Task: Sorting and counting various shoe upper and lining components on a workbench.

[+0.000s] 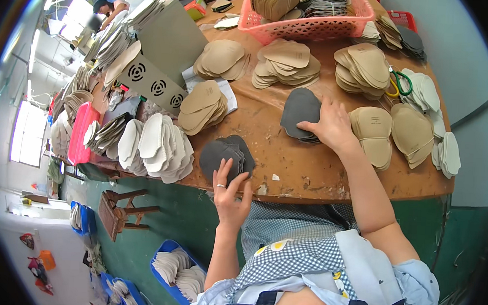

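My right hand (pixel 333 126) grips the right edge of a neat stack of dark grey, rounded flat pieces (pixel 301 111), thumb on top and fingers along the side. These look like insole pieces. Lower left, near the table's front edge, lies a second dark grey stack (pixel 221 154), loosely fanned out. The fingers of my left hand (pixel 232 195), spread apart, touch its near edge. One of them wears a ring. Several beige stacks (pixel 201 106) of similar shape surround the two grey ones, and two beige bundles (pixel 373 131) tied with bands lie right of my right hand.
Green-handled scissors (pixel 403 83) lie at the right among white pieces (pixel 449 155). A pink basket (pixel 311 28) of pieces stands at the back. White stacks (pixel 161 145) and a grey perforated box (pixel 156 81) occupy the left. Below are a wooden stool (pixel 114 214) and a blue bin (pixel 165 283).
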